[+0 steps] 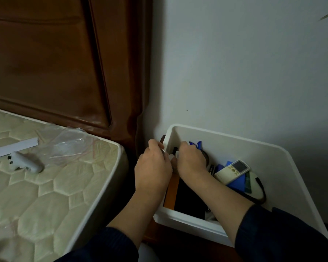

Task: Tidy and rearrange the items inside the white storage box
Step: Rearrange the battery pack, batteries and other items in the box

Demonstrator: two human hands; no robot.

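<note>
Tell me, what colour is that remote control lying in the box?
Cream-white remote control, with a grey screen; head view.

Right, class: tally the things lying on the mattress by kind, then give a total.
White handheld controller: 1
Clear plastic bag: 1
White strip: 1
Total on the mattress: 3

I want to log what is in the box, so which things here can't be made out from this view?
1. Head view: what the left hand and right hand pinch; only small white bits show between them.
2. White storage box: its near right corner, cut off by the dark sleeve.
3. Remote control: button labels too small.
4. Blue item behind the right hand: mostly hidden.
</note>
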